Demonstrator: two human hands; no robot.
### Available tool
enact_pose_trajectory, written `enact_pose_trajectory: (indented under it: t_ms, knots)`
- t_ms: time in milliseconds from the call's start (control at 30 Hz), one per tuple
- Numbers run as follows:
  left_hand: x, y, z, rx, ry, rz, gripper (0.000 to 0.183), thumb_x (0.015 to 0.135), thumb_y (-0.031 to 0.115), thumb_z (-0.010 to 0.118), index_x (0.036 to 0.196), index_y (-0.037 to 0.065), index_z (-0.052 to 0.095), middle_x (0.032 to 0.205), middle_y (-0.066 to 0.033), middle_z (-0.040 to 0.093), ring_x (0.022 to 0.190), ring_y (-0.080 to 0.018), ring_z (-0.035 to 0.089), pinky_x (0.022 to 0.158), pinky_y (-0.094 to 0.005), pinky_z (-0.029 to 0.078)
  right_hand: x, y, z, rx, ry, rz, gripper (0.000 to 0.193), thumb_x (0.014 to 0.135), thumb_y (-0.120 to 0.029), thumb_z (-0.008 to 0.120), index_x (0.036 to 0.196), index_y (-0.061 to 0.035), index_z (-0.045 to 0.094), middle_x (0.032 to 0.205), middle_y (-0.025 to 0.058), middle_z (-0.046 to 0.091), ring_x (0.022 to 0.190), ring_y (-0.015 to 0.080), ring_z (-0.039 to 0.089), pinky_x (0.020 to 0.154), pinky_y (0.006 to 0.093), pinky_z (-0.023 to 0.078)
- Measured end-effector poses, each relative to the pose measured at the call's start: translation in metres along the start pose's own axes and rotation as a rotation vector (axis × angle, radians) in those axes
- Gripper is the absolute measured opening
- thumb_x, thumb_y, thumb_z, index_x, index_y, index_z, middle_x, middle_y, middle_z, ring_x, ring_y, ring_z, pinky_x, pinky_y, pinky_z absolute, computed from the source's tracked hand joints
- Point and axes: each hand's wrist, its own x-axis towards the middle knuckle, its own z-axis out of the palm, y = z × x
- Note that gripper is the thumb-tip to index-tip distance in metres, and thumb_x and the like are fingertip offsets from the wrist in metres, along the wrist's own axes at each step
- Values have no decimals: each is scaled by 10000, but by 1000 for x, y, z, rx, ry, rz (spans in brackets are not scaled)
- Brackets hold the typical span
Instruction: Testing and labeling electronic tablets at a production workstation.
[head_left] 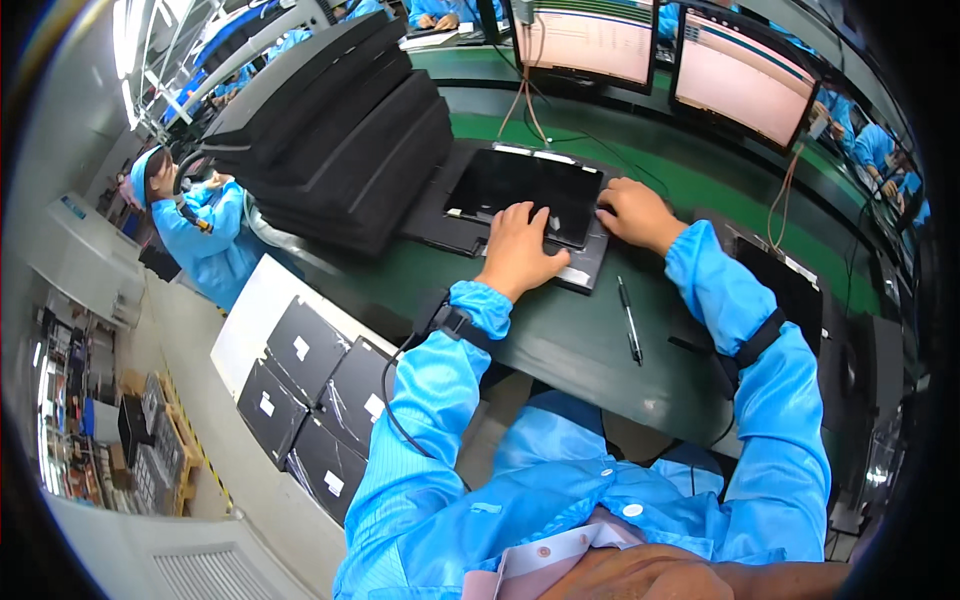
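Dark green workbench, smooth matte top, fills the frame's centre. Upper left: tall slanted stack of black foam trays, soft-looking, ribbed edges. Top right: two monitors with pale screens. Lower left: flat black bagged panels with small white labels, laid in rows on a white surface. Centre: black glossy rectangular tablet lying flat on a dark tray, thin light strip along its upper edge. Left hand lies palm-down on the tablet's lower edge, fingers spread and flat, gripping nothing. Right hand rests at the tablet's right edge, fingers curled; can't tell if it grips the edge. Both sleeves blue, shiny fabric, black wrist straps. Slim black pen lies on the bench just right of centre, near the tablet.
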Motion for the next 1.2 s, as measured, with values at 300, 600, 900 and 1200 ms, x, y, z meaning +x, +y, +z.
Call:
enact_pose_trajectory:
  t_ms: [300,600,900,1200]
  knots:
    - [38,-34,-8,112,645,298,290,838,28,659,1128,12,669,1061,-179,728,964,-373,706,815,-434,582,65,-24,-100,76,59,128,494,799,-478,755,1076,-69,747,997,193,734,908,384,698,796,446,543]
    - [40,-104,-102,-319,877,-199,232,910,151,697,1037,-42,694,900,-226,739,845,-378,732,731,-406,546,-32,-32,-93,17,165,3,344,874,-288,741,1106,-36,703,1164,173,626,1102,364,589,958,444,467]
    - [67,-195,-116,-488,710,-311,266,885,193,742,1041,-23,726,963,-221,750,909,-350,742,780,-401,544,-84,-10,-51,92,165,166,452,862,-262,732,1217,0,636,1202,188,616,1144,375,575,989,446,452]
    - [38,-78,-164,366,607,-632,615,838,552,722,1101,-1,661,1000,-235,732,963,-421,699,836,-502,537,-67,13,-1,-9,234,423,657,897,-511,656,1306,0,601,1334,231,546,1262,393,512,1073,469,396]
